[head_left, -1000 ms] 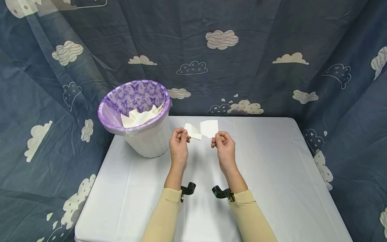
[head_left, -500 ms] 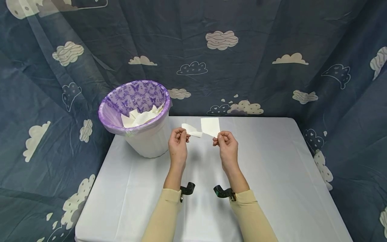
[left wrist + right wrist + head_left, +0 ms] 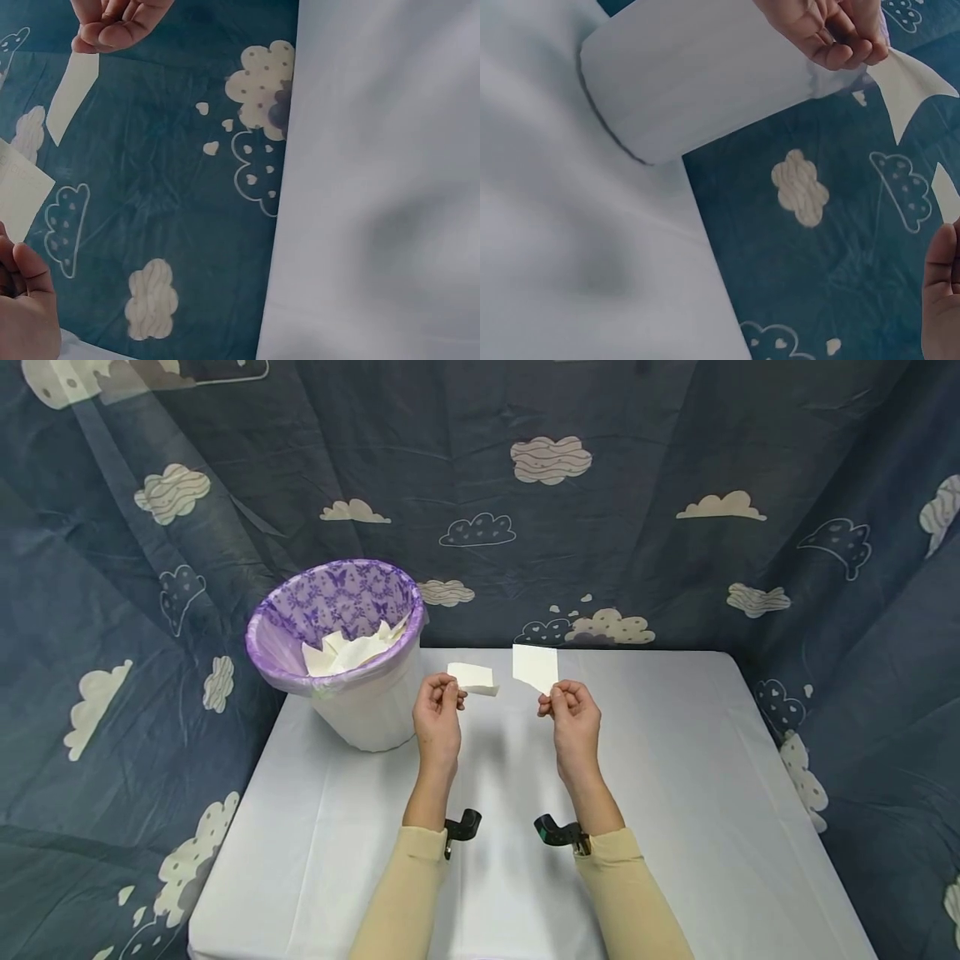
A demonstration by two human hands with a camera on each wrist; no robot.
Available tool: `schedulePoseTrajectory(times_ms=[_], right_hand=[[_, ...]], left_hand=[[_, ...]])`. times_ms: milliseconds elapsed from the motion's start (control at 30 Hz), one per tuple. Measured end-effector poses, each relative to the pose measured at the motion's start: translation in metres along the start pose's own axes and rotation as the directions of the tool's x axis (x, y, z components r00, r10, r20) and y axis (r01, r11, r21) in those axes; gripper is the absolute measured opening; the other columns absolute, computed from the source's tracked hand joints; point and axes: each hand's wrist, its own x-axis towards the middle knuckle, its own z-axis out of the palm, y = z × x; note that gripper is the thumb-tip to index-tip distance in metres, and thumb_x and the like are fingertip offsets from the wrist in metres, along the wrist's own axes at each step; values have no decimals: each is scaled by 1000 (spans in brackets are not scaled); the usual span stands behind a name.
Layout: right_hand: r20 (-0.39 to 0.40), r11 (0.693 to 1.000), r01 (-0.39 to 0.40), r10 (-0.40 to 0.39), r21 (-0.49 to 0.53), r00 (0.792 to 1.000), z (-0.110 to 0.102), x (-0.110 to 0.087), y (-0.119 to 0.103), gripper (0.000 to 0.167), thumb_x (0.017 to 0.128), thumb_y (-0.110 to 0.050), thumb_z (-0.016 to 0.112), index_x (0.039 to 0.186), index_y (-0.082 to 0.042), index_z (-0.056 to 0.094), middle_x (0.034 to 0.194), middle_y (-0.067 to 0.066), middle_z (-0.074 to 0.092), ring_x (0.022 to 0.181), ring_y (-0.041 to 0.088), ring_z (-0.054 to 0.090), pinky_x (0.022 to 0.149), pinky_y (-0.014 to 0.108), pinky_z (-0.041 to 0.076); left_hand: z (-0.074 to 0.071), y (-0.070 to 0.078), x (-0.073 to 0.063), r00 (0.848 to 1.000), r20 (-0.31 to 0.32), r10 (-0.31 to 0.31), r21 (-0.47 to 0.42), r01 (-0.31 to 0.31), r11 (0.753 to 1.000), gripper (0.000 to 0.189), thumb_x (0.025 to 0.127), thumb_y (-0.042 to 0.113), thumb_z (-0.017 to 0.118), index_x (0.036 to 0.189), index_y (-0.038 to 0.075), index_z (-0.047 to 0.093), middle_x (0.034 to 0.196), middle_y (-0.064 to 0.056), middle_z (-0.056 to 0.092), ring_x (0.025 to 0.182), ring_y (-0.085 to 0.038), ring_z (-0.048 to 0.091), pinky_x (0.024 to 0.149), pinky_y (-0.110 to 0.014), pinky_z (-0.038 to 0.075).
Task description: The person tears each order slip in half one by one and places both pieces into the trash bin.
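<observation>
Between finger and thumb, my left hand (image 3: 437, 714) pinches a small cream piece of paper (image 3: 472, 676), bent along its lower edge. A second, squarish piece of paper (image 3: 536, 667) is pinched by my right hand (image 3: 574, 722) at its lower right corner. Both pieces are held up above the table with a gap between them. In the left wrist view the left hand's paper (image 3: 21, 187) appears at the left edge. The right wrist view shows that same paper (image 3: 909, 88) curved, with the right hand's paper (image 3: 946, 193) partly cut off by the frame.
A white bin with a purple-patterned liner (image 3: 335, 681) stands at the table's back left, holding several scraps of paper (image 3: 352, 652). White cloth covers the table (image 3: 690, 793). A dark blue curtain with cloud prints (image 3: 480, 460) hangs behind and at the sides.
My hands have drawn apart, the left slightly left and the right further right and a little up. The gap between the two papers has widened.
</observation>
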Motion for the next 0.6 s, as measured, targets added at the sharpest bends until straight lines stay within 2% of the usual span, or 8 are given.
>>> schedulePoseTrajectory(times_ms=[267,600], right_hand=[[58,998,51,-54,46,997,21,5,-17,6,108,-9,59,111,-3,58,87,0,69,78,9,66,74,19,59],[135,991,102,-113,86,984,51,13,-36,7,108,-8,59,112,-3,58,88,-1,67,79,8,65,73,18,58]], left_hand=[[-1,27,5,993,-3,118,18,-118,993,9,107,3,58,112,-4,61,91,1,66,85,-9,64,77,-20,54],[-18,65,15,965,-56,255,40,-253,967,9,108,3,56,114,-3,60,97,3,65,89,-9,64,82,-19,55]])
